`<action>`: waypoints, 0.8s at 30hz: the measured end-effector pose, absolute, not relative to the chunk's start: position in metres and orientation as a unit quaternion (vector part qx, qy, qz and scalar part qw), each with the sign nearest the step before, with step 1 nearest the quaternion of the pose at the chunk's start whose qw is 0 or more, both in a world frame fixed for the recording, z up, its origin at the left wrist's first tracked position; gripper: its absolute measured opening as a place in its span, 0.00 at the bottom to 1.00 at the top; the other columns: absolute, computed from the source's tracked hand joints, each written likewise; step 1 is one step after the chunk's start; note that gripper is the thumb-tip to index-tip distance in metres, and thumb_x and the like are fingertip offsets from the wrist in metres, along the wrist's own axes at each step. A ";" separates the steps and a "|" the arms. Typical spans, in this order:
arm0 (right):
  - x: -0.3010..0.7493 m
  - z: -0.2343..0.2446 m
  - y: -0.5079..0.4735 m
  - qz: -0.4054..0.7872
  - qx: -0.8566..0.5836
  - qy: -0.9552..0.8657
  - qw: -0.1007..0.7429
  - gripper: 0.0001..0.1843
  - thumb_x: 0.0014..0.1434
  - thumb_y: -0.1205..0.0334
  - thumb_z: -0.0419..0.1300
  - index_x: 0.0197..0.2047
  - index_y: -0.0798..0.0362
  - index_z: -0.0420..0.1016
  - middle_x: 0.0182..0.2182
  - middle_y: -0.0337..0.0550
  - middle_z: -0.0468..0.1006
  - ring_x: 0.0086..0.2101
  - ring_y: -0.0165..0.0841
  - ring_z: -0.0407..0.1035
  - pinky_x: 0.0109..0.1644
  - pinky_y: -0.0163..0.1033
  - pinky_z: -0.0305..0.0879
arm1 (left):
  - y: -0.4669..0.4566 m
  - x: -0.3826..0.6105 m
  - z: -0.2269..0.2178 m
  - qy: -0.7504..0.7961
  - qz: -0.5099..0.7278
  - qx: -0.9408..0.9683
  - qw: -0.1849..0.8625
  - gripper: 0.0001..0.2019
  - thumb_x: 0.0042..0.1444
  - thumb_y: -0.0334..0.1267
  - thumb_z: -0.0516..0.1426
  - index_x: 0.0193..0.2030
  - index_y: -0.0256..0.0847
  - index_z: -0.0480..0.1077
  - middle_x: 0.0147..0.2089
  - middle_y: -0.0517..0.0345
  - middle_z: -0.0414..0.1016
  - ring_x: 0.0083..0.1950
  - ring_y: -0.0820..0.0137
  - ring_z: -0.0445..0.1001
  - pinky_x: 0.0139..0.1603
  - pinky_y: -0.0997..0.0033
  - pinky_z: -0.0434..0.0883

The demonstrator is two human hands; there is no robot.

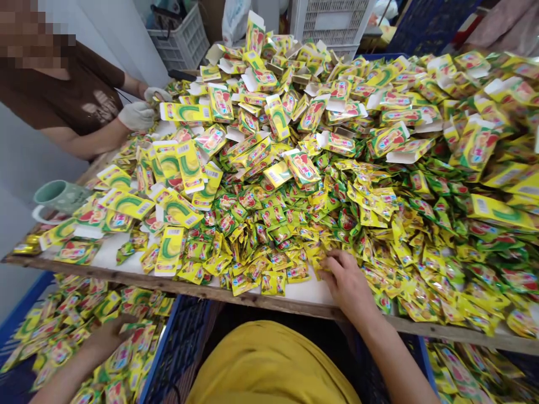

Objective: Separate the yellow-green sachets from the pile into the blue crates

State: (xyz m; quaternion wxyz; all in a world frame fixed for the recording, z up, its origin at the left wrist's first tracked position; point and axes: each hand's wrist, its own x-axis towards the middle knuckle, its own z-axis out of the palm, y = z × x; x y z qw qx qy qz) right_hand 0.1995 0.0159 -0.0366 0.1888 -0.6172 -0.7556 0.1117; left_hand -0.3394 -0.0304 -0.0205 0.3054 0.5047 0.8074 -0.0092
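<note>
At the table's front edge, my right hand (350,283) reaches into the pile with its fingers curled against a small yellow sachet (316,265). More shiny yellow sachets (404,275) lie around it, with green sachets (273,216) behind them. My left hand (107,339) is low at the left, over a blue crate (162,342) full of small printed packs. Its fingers are dim and blurred above a yellow, green and red box (137,342); whether they grip it does not show.
Open-flapped yellow cartons (303,168) are heaped across the wooden-edged table (269,300). At left stand a green mug (61,196) and a co-worker with white gloves (137,115). Another filled crate (458,370) is below right. White plastic crates (328,19) stand behind.
</note>
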 end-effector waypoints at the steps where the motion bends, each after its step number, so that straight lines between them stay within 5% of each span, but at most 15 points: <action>1: 0.200 -0.038 0.015 0.114 -0.611 -0.761 0.188 0.06 0.61 0.66 0.56 0.42 0.52 0.71 0.44 0.51 0.69 0.45 0.43 0.66 0.47 0.48 0.67 | -0.035 -0.346 -0.023 0.832 -0.024 0.469 0.295 0.19 0.27 0.56 0.65 0.20 0.43 0.75 0.26 0.51 0.80 0.37 0.43 0.78 0.41 0.48 0.74; 5: 0.198 -0.039 0.020 0.110 -0.618 -0.759 0.174 0.16 0.58 0.69 0.57 0.50 0.53 0.68 0.45 0.52 0.69 0.46 0.45 0.65 0.48 0.50 0.66 | -0.014 -0.283 0.011 0.700 0.054 0.525 0.482 0.19 0.45 0.57 0.60 0.36 0.46 0.79 0.40 0.57 0.82 0.44 0.53 0.78 0.46 0.59 0.75; 10: 0.192 -0.035 0.020 0.116 -0.624 -0.757 0.156 0.08 0.53 0.67 0.62 0.38 0.53 0.69 0.40 0.50 0.70 0.41 0.44 0.64 0.44 0.48 0.65 | 0.074 -0.125 0.053 0.482 0.290 0.748 0.351 0.11 0.62 0.40 0.53 0.41 0.43 0.78 0.42 0.55 0.80 0.44 0.66 0.77 0.50 0.68 0.71; 13: 0.193 -0.033 0.013 0.154 -0.650 -0.722 0.181 0.08 0.51 0.65 0.63 0.35 0.52 0.68 0.35 0.46 0.72 0.38 0.43 0.65 0.41 0.46 0.63 | 0.127 -0.067 0.043 0.481 0.293 0.800 0.209 0.11 0.60 0.33 0.55 0.48 0.38 0.73 0.49 0.48 0.76 0.52 0.63 0.72 0.57 0.62 0.66; 18: 0.201 -0.030 0.001 0.321 -0.703 -0.551 0.315 0.10 0.49 0.56 0.66 0.31 0.53 0.73 0.30 0.43 0.74 0.33 0.39 0.68 0.38 0.43 0.64 | 0.153 -0.039 0.029 0.510 0.257 0.805 0.162 0.08 0.47 0.30 0.64 0.34 0.38 0.71 0.40 0.49 0.74 0.46 0.56 0.70 0.50 0.54 0.65; 24: 0.200 -0.010 -0.002 0.550 -0.607 -0.316 0.480 0.17 0.47 0.52 0.70 0.36 0.53 0.74 0.30 0.40 0.76 0.29 0.32 0.70 0.34 0.39 0.69 | 0.099 -0.025 0.031 0.494 0.314 0.710 0.392 0.09 0.53 0.36 0.60 0.42 0.42 0.72 0.37 0.60 0.78 0.36 0.69 0.74 0.39 0.70 0.69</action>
